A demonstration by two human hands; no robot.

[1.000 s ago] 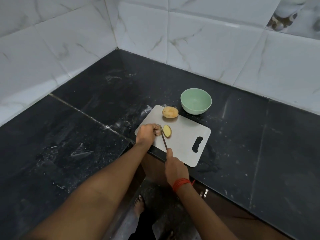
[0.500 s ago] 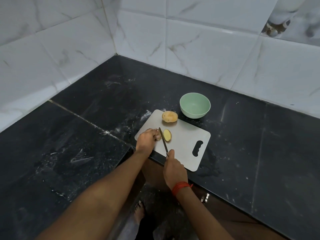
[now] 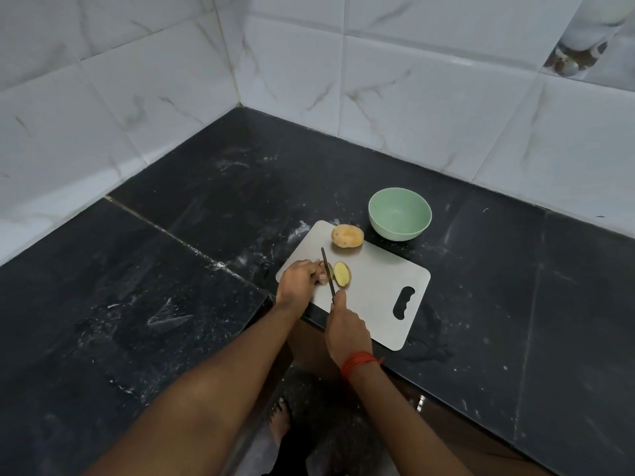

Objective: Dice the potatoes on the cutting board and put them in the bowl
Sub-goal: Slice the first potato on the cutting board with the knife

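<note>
- I see a grey cutting board (image 3: pixel 378 304) lying at the front edge of the black worktop (image 3: pixel 171 269), close to where that edge turns a corner.
- A whole potato (image 3: pixel 347 236) with its skin on sits at the far edge of the board.
- A potato half (image 3: pixel 342 273) lies near the left end of the board, with its pale cut side facing up.
- The left hand (image 3: pixel 297 281) rests on the board's left end. Its fingers (image 3: pixel 316 267) are bent over a small potato piece (image 3: pixel 330 269) and hold it down. Most of that piece is hidden, so I cannot tell its shape.
- The right hand (image 3: pixel 347 328) holds a knife (image 3: pixel 328 273). Its fingers (image 3: pixel 338 300) are wrapped tight round the handle, and one finger lies along the top.
- The thin blade stands at the held piece, right by the left fingertips. The potato half is just beside it on the right. The tip points to the far edge of the board.
- A green bowl (image 3: pixel 398 231) stands on the worktop just past the board's far edge, near the whole potato. Inside it I see only its smooth green bottom.
- A red thread (image 3: pixel 359 362) goes round the right wrist.
- White wall tiles (image 3: pixel 412 97) stand behind the worktop and along its left side.
- A bare foot (image 3: pixel 280 417) shows on the floor below the front edge.
</note>
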